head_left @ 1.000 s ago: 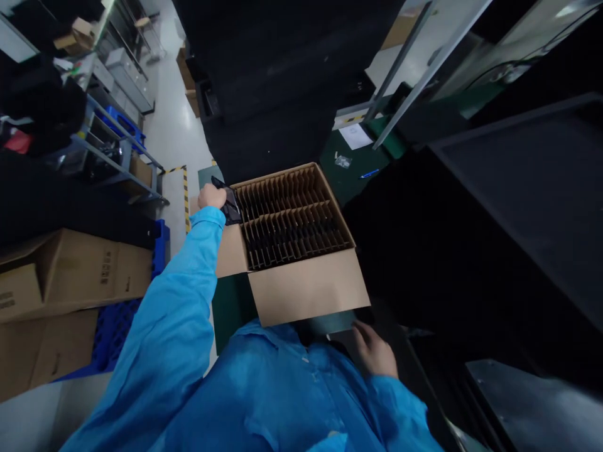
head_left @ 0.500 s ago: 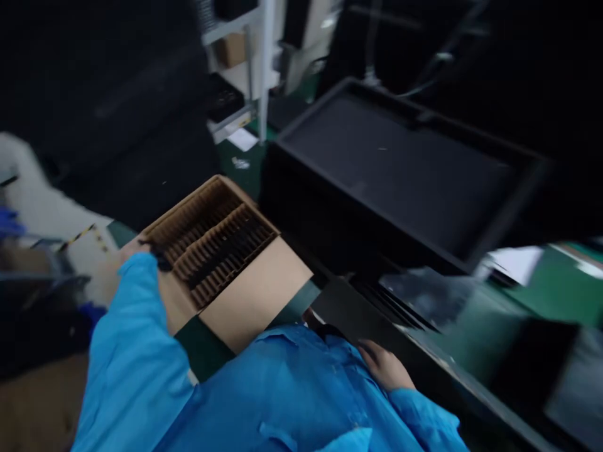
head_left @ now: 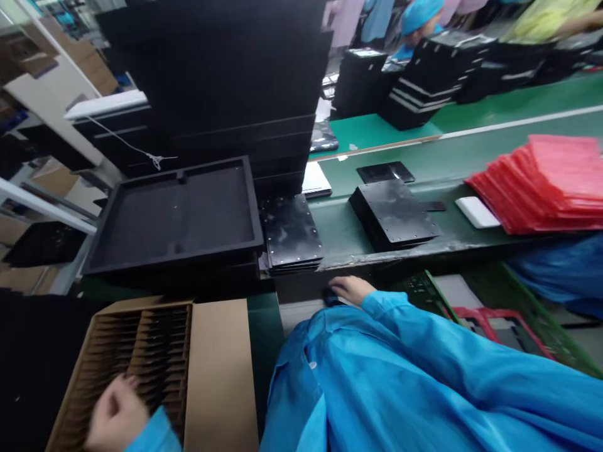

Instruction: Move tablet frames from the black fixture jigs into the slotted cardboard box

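Note:
My left hand point(head_left: 117, 411) is over an open cardboard box point(head_left: 220, 370) at the lower left, its fingers curled down toward the dividers; what they hold, if anything, is hidden. Rows of brown cardboard dividers point(head_left: 110, 339) fill the box, with dark flat pieces point(head_left: 160, 358) between some of them. My right hand point(head_left: 352, 289) hangs by the bench's front edge, fingers loosely stretched to the left, with nothing visible in it. Above it on the bench lie a stack of black plates with small holes point(head_left: 292, 232) and a thicker black stack point(head_left: 398, 210).
A large black tray point(head_left: 176, 216) stands behind the box. Red bubble-wrap bags point(head_left: 560, 182) and a white block point(head_left: 477, 212) lie on the bench point(head_left: 339, 213) at right. Below is a green crate point(head_left: 532, 307). A person in a blue cap point(head_left: 419, 16) is beyond black stacks point(head_left: 424, 75).
My view has swung right, bringing the bench and its stacks into sight. My left hand has moved from the box's edge to over the dividers; the black piece by it no longer shows.

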`<state>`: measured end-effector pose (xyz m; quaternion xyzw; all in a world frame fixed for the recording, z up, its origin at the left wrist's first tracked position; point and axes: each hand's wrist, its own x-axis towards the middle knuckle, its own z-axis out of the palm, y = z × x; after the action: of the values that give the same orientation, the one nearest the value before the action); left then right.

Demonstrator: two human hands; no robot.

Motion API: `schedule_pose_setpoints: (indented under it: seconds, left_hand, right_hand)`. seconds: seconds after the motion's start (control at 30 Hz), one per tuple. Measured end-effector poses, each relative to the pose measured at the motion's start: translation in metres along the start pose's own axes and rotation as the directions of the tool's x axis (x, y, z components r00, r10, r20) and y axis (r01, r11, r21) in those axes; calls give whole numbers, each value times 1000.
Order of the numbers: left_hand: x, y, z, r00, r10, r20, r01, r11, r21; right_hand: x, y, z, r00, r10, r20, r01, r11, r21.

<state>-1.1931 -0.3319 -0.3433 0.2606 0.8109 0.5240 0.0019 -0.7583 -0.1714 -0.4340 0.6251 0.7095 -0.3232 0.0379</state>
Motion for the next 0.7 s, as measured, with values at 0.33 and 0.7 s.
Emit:
schedule_pose_setpoints:
  seconds: [0.33, 0.7]
  left_hand:
    - [-181, 121, 290, 719, 335, 610, -401, 915, -30]
    - [-176, 148, 358, 814, -411, 412, 214, 870, 444]
  right_hand:
    - [65, 133, -61, 979, -200, -30, 183, 809, 559]
    - [161, 70, -76, 973, -155, 171, -44, 605, 795]
